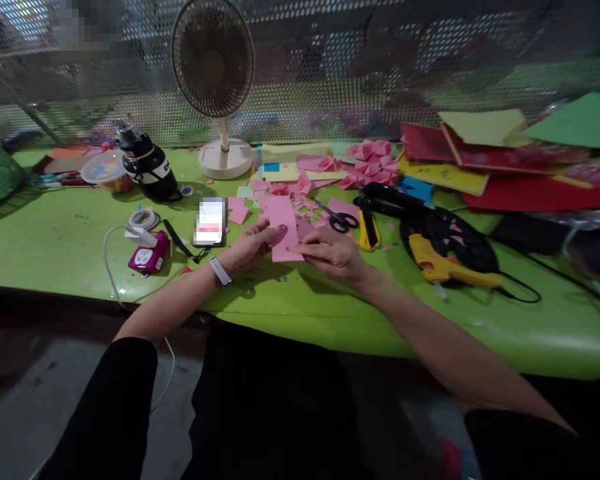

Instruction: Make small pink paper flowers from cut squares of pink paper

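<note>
A pink rectangular strip of paper point(283, 220) is held upright above the front part of the green table. My left hand point(255, 243) grips its left edge, the thumb lying across the front. At the lower right corner, my right hand point(333, 252) pinches the paper between thumb and fingers. Behind the strip lie pink paper scraps point(307, 207) and a pair of dark-handled scissors point(341, 219). A yellow box cutter point(368, 228) rests just beyond my right hand. Folded pink paper pieces point(373, 160) are heaped farther back.
Left of my hands are a phone point(211, 222), a purple power adapter point(150, 255) with a white cable, and a black bottle point(150, 167). A fan point(225, 157) stands at the back. To the right lie a yellow glue gun point(445, 265) and stacked coloured paper point(530, 190).
</note>
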A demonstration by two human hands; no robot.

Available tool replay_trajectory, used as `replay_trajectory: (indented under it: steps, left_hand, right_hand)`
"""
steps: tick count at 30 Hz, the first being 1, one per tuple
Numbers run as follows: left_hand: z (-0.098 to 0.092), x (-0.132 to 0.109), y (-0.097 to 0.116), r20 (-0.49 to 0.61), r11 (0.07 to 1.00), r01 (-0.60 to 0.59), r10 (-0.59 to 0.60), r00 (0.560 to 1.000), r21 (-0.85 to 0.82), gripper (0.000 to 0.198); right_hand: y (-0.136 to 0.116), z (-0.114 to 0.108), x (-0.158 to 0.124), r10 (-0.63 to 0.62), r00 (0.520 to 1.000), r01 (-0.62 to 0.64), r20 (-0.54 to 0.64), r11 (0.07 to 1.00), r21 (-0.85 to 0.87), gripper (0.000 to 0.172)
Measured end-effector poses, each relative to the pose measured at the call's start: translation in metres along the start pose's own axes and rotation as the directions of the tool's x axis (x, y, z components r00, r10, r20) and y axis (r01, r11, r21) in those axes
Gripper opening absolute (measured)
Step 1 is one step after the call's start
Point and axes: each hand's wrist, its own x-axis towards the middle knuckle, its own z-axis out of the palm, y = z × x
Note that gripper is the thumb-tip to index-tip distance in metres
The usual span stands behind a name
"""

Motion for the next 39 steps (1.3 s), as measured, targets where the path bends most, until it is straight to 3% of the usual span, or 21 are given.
replay_trajectory:
  steps: [6, 9, 13, 15, 19, 25, 30, 33, 36, 39]
  left_hand:
    - [-0.009, 0.005, 0.003, -0.043, 0.997, -0.064, 0.067, 0.997, 0.049, 0.031]
    - [-0.007, 0.003, 0.002, -0.022, 0.993, -0.087, 0.089, 0.996, 0.080, 0.033]
    - [0.003, -0.004, -0.003, 0.045, 0.994, -0.019, 0.014, 0.999, 0.104, 0.030]
    - [0.007, -0.008, -0.006, 0.075, 0.997, 0.015, -0.020, 0.997, 0.073, 0.032]
    - [0.010, -0.013, -0.008, 0.149, 0.994, 0.020, -0.036, 0.988, 0.109, 0.046]
    - [0.013, -0.015, -0.008, 0.181, 0.955, -0.094, 0.043, 0.982, 0.281, 0.042]
    - [0.014, -0.015, -0.007, 0.175, 0.915, -0.124, 0.060, 0.983, 0.385, 0.047]
    - [0.014, -0.015, -0.007, 0.199, 0.888, -0.130, 0.045, 0.979, 0.441, 0.048]
    - [0.013, -0.014, -0.010, 0.222, 0.867, -0.140, 0.035, 0.974, 0.478, 0.048]
    - [0.011, -0.012, -0.013, 0.230, 0.853, -0.137, 0.020, 0.973, 0.504, 0.049]
  right_hand:
    - [-0.015, 0.004, 0.005, -0.029, 0.999, 0.031, -0.018, 0.993, 0.116, 0.014]
    - [-0.016, 0.007, 0.005, 0.070, 0.994, -0.055, -0.085, 0.985, 0.165, 0.010]
    - [-0.012, 0.009, 0.005, 0.336, 0.910, -0.312, -0.243, 0.941, 0.132, 0.021]
    - [-0.008, 0.009, 0.006, 0.410, 0.866, -0.385, -0.288, 0.912, 0.140, 0.029]
    - [-0.004, 0.011, 0.007, 0.478, 0.833, -0.440, -0.280, 0.878, 0.189, 0.036]
    - [-0.009, 0.012, 0.008, 0.485, 0.829, -0.453, -0.277, 0.874, 0.176, 0.038]
    - [-0.008, 0.009, 0.007, 0.537, 0.775, -0.495, -0.334, 0.844, 0.208, 0.031]
    - [-0.005, 0.007, 0.007, 0.414, 0.835, -0.423, -0.363, 0.904, 0.058, 0.041]
    - [-0.004, 0.006, 0.007, 0.271, 0.912, -0.322, -0.307, 0.938, -0.128, 0.046]
    - [-0.003, 0.007, 0.006, 0.204, 0.940, -0.263, -0.272, 0.944, -0.199, 0.042]
